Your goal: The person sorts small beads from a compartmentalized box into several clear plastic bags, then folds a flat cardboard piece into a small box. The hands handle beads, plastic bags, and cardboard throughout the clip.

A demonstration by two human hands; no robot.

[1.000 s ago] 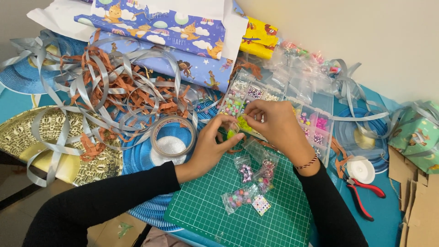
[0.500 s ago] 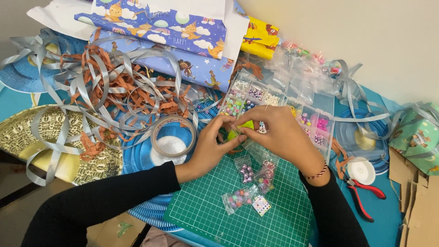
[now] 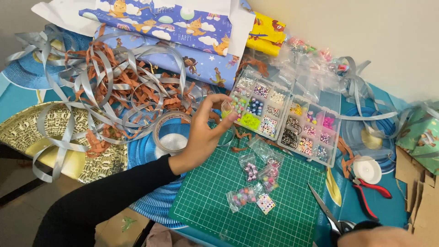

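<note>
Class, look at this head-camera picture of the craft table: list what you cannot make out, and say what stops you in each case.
- Right hand: cut off by the bottom edge, so its grip is unclear.
- Scissors: handles hidden behind that hand; only the blades show.
- Small clear bag pinched in the left hand: its contents are too small to identify.
- Bead organiser box: single beads too small to tell apart.
- Green gift box: cut off by the right edge.

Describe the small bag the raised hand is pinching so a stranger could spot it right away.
Start at the green gridded cutting mat, then look up to the clear compartmented bead box along its top edge. In front of that box the left hand pinches a tiny clear plastic bag. Unlike the bead bags lying flat on the mat, it is held in the air and shows something yellow-green inside.
</note>
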